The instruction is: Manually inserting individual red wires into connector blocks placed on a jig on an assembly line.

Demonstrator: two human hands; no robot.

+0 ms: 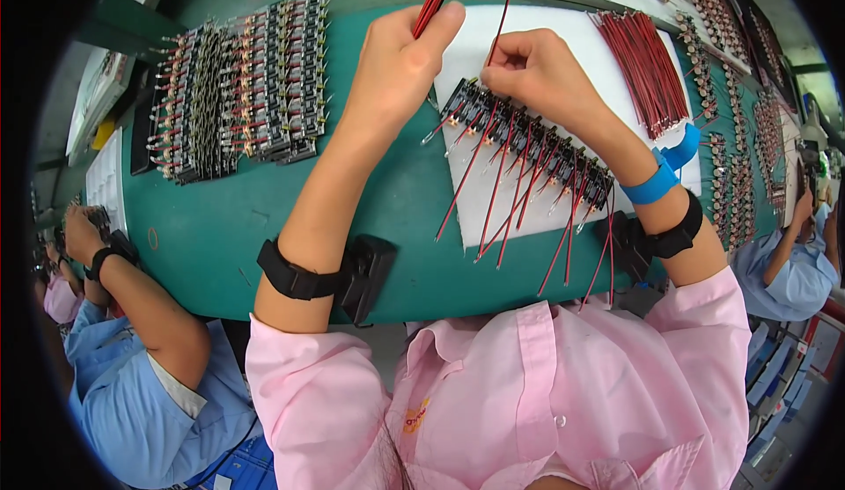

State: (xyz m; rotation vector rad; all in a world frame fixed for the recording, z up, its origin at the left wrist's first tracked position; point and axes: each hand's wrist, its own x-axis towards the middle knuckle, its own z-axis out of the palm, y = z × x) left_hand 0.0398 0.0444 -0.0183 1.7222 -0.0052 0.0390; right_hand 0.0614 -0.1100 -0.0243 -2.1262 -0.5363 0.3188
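we're clasping red-black wires (437, 1) in our left fingers (447, 22), right fingers (503, 78) pinching one wire (503, 16) near black parts (539, 140) on the foam sheet (563, 20), open bench (409, 217) running beyond its left edge.

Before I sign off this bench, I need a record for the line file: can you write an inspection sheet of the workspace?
Surface: green tabletop, white sheet on it.
Job's things: module row on the sheet, red-and-black wires hanging from it.
Clutter: thin orange ring at left.
Hands: left hand grips wire bundle; right hand's fingers pinch single wire.
Cables: wire pile at right.
Surroundings: blue-clad co-workers either side.
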